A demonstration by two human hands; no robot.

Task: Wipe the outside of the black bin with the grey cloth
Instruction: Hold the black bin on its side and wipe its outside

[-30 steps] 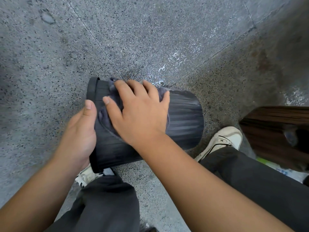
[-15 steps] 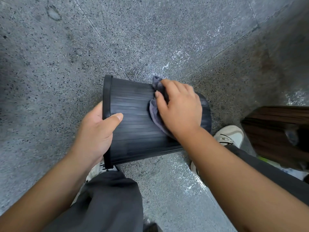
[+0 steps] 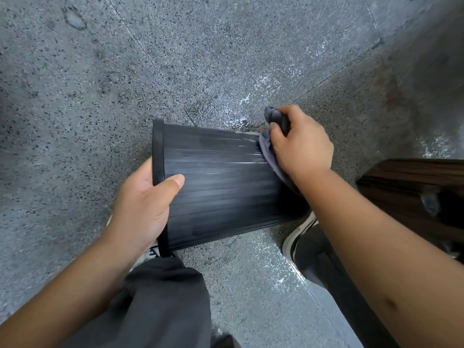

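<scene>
Lying on its side on the speckled grey terrazzo floor, the black bin points its rim to the left and its base to the right, its ribbed wall facing up toward the camera. At the left end, the left hand grips the rim: the thumb lies curled over the outside wall, while the fingers go out of sight round the edge. Below that hand a dark grey trouser leg fills the lower middle, with a sliver of a white shoe showing just under the rim. Across the bin's wall run pale streaks, densest near the base end. There the right hand holds the grey cloth, fingers curled round a bunched fold that sticks up above the knuckles, and presses the rest of the fabric against the far right end of the bin. Under the right forearm, the toe of another white shoe rests just beside the bin's base. At the right edge stands a piece of dark wood-grain furniture, well apart from the bin.
</scene>
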